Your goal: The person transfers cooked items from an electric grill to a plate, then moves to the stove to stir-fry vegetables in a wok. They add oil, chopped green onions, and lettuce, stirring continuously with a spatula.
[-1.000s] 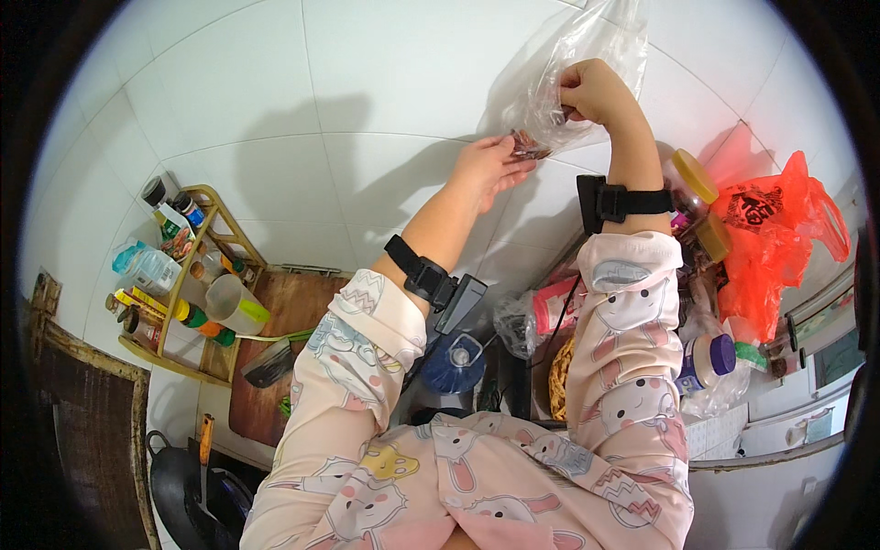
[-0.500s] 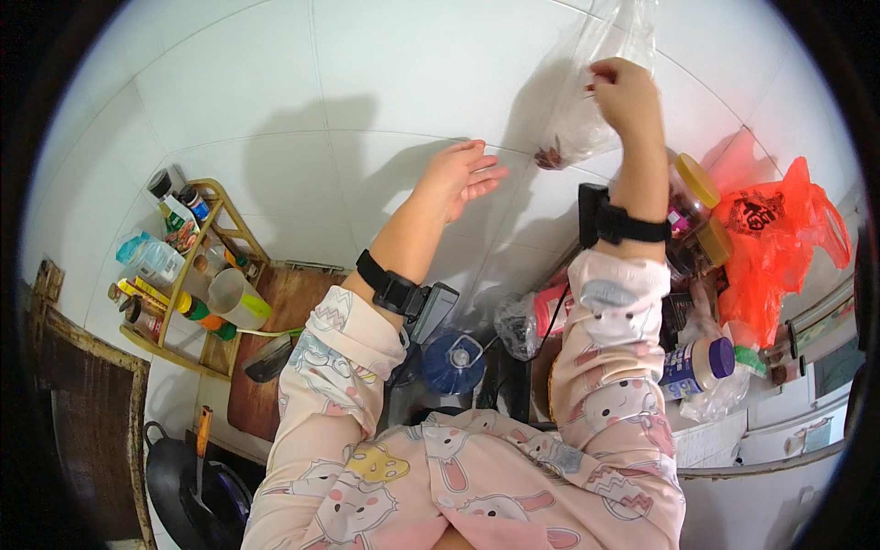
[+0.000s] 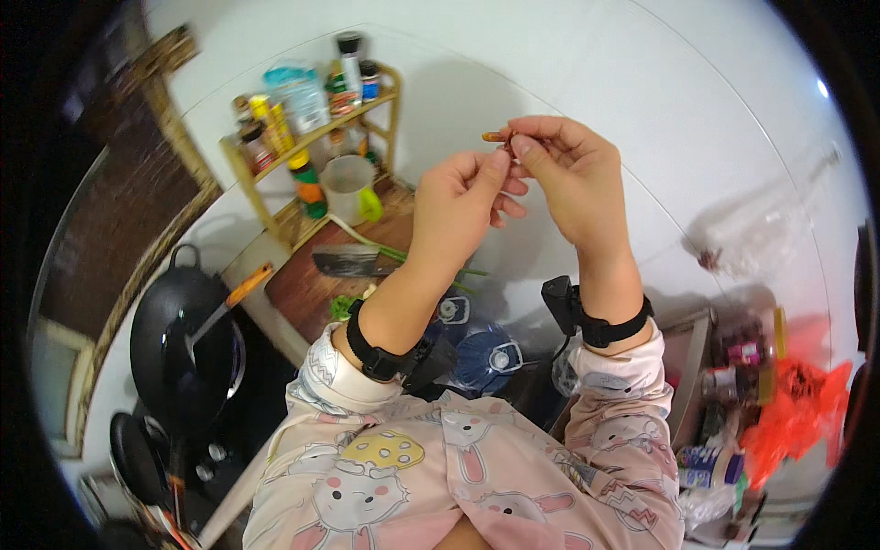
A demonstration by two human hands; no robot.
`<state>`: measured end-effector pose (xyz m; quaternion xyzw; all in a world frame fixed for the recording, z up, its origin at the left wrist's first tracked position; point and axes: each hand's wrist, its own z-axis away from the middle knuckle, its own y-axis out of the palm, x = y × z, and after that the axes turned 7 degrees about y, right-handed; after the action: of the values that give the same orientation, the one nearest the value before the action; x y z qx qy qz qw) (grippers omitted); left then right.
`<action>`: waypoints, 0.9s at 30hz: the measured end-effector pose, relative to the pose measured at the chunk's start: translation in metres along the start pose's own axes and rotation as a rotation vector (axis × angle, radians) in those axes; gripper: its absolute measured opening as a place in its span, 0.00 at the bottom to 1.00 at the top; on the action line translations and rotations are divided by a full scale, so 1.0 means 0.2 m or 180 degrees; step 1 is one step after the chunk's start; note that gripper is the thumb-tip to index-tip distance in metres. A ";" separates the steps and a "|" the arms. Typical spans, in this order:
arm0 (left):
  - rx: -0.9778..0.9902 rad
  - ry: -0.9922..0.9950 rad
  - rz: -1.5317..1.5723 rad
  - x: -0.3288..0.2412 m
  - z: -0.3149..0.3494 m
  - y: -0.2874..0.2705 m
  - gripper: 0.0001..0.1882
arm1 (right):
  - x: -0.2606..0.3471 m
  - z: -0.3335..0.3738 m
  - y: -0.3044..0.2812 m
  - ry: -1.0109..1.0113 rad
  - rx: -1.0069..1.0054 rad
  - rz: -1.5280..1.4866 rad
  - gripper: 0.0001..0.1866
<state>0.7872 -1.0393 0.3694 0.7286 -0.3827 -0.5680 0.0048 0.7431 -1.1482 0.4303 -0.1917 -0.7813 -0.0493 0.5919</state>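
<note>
The background is filled by a white tiled wall [image 3: 550,64], crossed by thin grout lines. Soft shadows are cast on it, and a small bright glare [image 3: 822,88] is seen at upper right. At left, a dark panel [image 3: 119,192] is bordered by a worn, stained frame [image 3: 186,137]. A two-tier wooden shelf [image 3: 394,124] is set against the wall.
</note>
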 end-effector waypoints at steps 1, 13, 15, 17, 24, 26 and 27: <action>-0.0151 0.0070 -0.0197 -0.02 0.02 -0.07 0.17 | -0.03 -0.01 0.07 0.0000 0.0124 -0.0039 0.08; 0.1051 -0.0554 -0.3101 0.19 0.43 -0.57 0.26 | -0.39 -0.08 0.45 0.1300 0.1418 -0.2142 0.11; 0.0248 -0.0196 -0.2667 0.16 0.45 -0.65 0.24 | -0.42 -0.07 0.52 0.1462 0.1750 -0.2312 0.11; -0.0847 -0.0901 -0.1221 0.06 0.48 -0.75 0.25 | -0.44 -0.06 0.62 0.1515 0.2093 -0.2451 0.11; -0.2705 0.0394 0.0216 -0.31 0.78 -0.90 0.17 | -0.38 0.14 1.18 0.1375 0.2737 -0.1549 0.10; -0.3231 0.0428 0.0305 -0.36 0.88 -0.98 0.16 | -0.37 0.22 1.35 0.1172 0.3020 -0.1478 0.11; -0.3424 0.0496 0.0463 -0.39 0.93 -1.03 0.15 | -0.37 0.26 1.44 0.1394 0.3170 -0.1355 0.12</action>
<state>0.7417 -0.7698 0.2760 0.6350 -0.0862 -0.6261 0.4442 0.8155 -0.8852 0.3019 0.2855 -0.5911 0.1676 0.7355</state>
